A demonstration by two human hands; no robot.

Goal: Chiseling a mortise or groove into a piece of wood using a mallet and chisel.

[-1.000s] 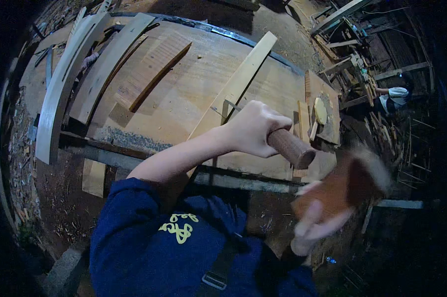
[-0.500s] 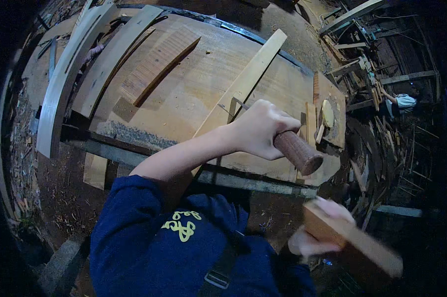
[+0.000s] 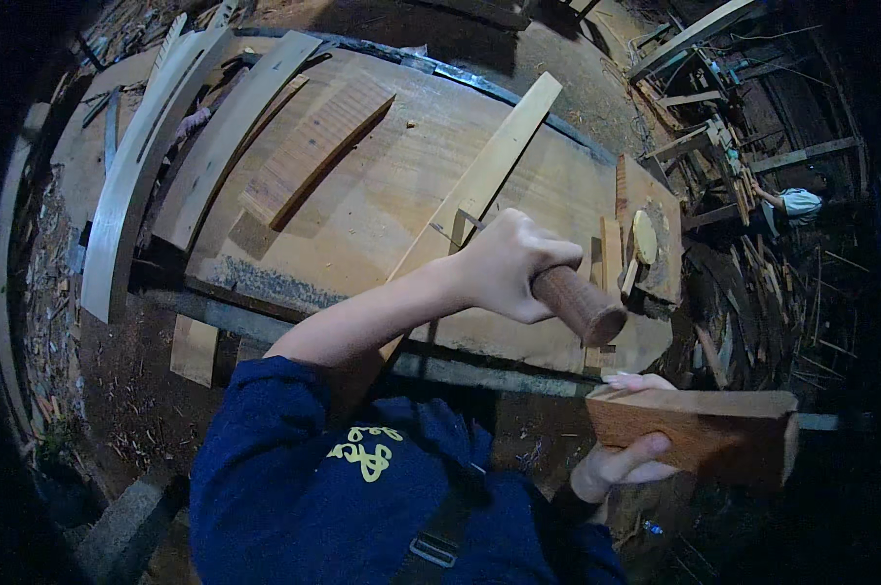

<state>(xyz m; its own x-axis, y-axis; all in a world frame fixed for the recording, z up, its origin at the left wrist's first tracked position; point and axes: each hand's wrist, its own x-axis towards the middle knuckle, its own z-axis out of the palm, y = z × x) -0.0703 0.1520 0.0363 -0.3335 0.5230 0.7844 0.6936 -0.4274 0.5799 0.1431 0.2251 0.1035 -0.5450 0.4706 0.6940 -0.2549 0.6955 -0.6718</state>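
Note:
My left hand (image 3: 513,263) is closed around the thick, round brown handle (image 3: 582,304) of a chisel-like tool, over the workbench (image 3: 362,224). A thin metal part (image 3: 468,219) shows past the knuckles, at the long pale plank (image 3: 499,146); whether it touches the wood I cannot tell. My right hand (image 3: 626,458) grips a thick reddish-brown wooden block (image 3: 694,429) at its near end, thumb on one face and fingers over the top edge. The block is held out to the right, below the handle and apart from it.
A reddish board (image 3: 313,146) and long curved planks (image 3: 157,146) lie on the bench's left side. At its right end are a thick wood piece (image 3: 660,224) and a pale round-headed wooden object (image 3: 644,239). Scrap wood (image 3: 762,302) and another person (image 3: 799,205) are farther right.
The wooden block has swung up and turned from a downward slant to nearly level. My left hand stays closed on the handle, nearly still; the view has shifted slightly.

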